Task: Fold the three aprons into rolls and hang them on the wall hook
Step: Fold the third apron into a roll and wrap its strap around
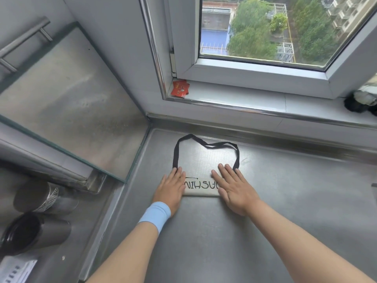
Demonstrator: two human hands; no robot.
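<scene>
Directly below the head camera, a stainless steel counter [285, 201] runs beneath a window [265, 27]. A beige apron [201, 187], rolled into a short flat bundle, lies near the counter's far left corner, a little in from the back edge. Black letters printed on the cloth read upside down from this side and are partly covered by the hands.

The left hand [171, 187] lies flat on the left end of the roll, fingers straight and close together, pointing toward the window. A light blue wristband [156, 214] circles that wrist. The right hand [234, 188] lies flat on the right end, its fingers straight and slightly spread. Neither hand curls round the cloth; both rest palm down on it, with bare forearms reaching in from the near edge.

The apron's black strap [175, 156] comes out from under the fingertips of both hands. It forms a loose loop on the counter between the roll and the back edge.

Above the back edge, a white windowsill [244, 99] holds a few small red packets [180, 88] in its left corner. A dark object [357, 103] sits at its right end, too blurred to identify. Trees and buildings show through the glass.

Along the counter's left edge stands a cloudy glass panel [67, 103]. Beyond that edge, lower down, two dark cylinders [44, 199] lie on their sides.
</scene>
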